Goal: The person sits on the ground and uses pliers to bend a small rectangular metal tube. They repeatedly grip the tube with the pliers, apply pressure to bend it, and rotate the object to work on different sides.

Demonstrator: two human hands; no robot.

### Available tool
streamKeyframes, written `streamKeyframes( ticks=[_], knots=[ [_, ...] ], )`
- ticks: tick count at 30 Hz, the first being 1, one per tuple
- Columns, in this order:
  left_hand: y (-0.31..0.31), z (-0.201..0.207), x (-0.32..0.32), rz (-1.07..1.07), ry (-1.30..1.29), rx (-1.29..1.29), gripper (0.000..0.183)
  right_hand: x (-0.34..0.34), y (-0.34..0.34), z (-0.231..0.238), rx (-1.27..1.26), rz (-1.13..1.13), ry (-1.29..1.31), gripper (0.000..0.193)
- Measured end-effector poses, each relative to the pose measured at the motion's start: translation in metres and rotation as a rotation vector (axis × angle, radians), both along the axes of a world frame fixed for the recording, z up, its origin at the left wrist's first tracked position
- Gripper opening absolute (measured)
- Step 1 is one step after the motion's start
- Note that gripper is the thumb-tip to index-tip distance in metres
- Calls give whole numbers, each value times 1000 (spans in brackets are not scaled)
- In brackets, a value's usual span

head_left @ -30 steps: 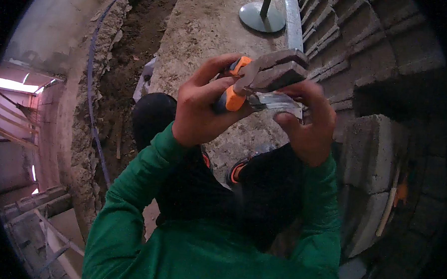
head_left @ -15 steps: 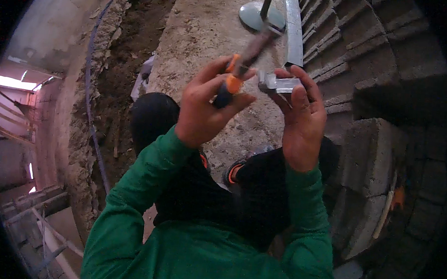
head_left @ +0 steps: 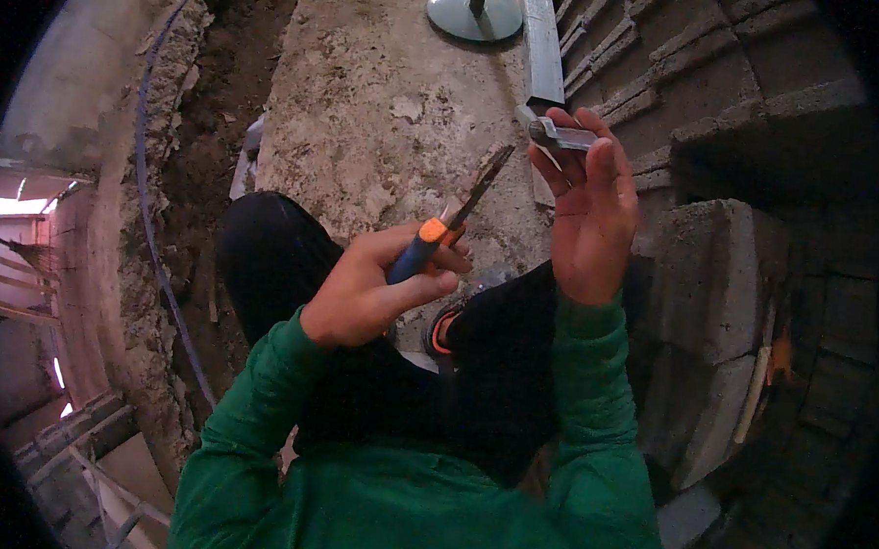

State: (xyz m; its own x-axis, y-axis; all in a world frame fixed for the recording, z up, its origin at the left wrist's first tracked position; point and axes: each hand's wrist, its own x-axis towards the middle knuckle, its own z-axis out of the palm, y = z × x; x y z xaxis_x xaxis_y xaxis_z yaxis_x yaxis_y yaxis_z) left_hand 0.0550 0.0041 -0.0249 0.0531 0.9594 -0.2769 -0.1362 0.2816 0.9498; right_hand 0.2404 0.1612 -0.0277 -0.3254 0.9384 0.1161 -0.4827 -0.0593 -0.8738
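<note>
The left hand, just off centre toward 9 o'clock, is wrapping its fingers and thumb around the blue-and-orange handle of a hand tool, whose dark, narrow head is pointing toward 1 o'clock; whether its jaws are spread or pressed together, the view isn't showing. The right hand, at 2 o'clock, is turning its palm upward and holding a small metal piece among its fingertips at 1 o'clock — how firmly the thumb is pressing, I cannot tell. Tool and piece are staying apart. The piece is looking light, stiff and thin-walled, probably smooth enough to be slipping under loose fingers and possibly sharp along its edges, so its flat faces are offering the better hold. The tool is probably weighing more toward its metal head, making the handle the steady place to grip. Beyond the piece, a long metal profile is lying toward 12 o'clock, beside a round base — and concrete blocks are standing at 3 o'clock.
</note>
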Motion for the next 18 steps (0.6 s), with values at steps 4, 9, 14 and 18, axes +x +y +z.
streamKeyframes(
  ticks=[4, 9, 14, 18],
  knots=[
    [-2, -4, -5, 12, -69, -120, 33, -2, -1, -3, 16, -6, -12, 51],
    [1, -6, -4, -10, -181, -92, 35, 0, 1, -5, -30, -17, -1, 46],
    [1, -11, -7, -25, 249, 71, 40, 0, 0, -10, -72, -48, 12, 39],
    [8, -16, -9, 130, 964, 322, 51, 0, -2, -12, -182, -42, 86, 34]
  ],
)
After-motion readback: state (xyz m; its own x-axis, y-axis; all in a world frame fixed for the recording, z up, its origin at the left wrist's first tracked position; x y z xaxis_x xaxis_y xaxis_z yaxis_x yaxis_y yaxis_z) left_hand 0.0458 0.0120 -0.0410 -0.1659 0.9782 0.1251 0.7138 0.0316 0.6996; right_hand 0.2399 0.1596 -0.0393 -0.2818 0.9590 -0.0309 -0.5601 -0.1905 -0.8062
